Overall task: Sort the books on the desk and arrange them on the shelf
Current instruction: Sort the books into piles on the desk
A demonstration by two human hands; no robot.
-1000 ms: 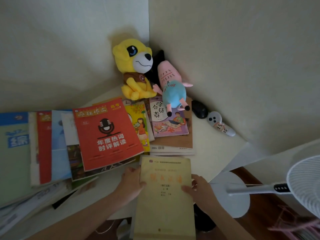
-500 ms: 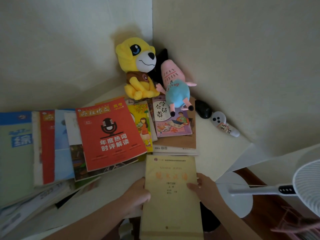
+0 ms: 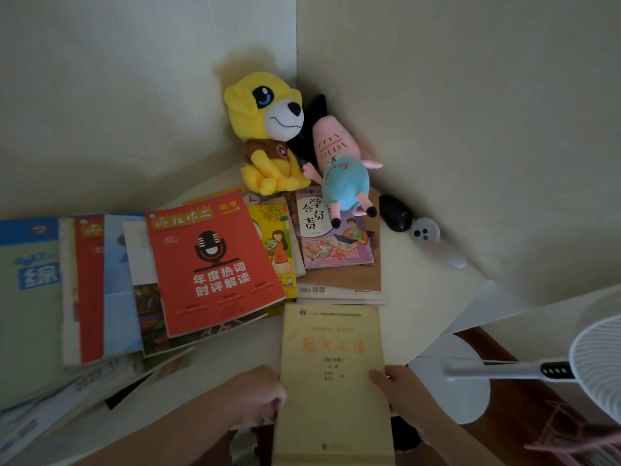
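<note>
A pale yellow paperback (image 3: 332, 375) with red characters lies at the desk's near edge, its lower end hanging over the edge. My left hand (image 3: 257, 395) grips its left side and my right hand (image 3: 400, 388) grips its right side, thumb on the cover. A red book with a microphone (image 3: 211, 264) tops a fanned row of books on the left, beside a blue-and-green book (image 3: 30, 297). A purple picture book (image 3: 332, 237) lies on a brown book (image 3: 363, 277) behind. No shelf is in view.
A yellow plush dog (image 3: 268, 136) and a pink-and-blue plush (image 3: 342, 173) sit in the wall corner. A black mouse (image 3: 396, 213) and a white handheld device (image 3: 433, 240) lie at the right of the white desk (image 3: 420, 297). A white standing fan (image 3: 591, 368) is at the lower right.
The yellow paperback has slid toward me, away from the stack behind it, with both hands moving back along its sides.
</note>
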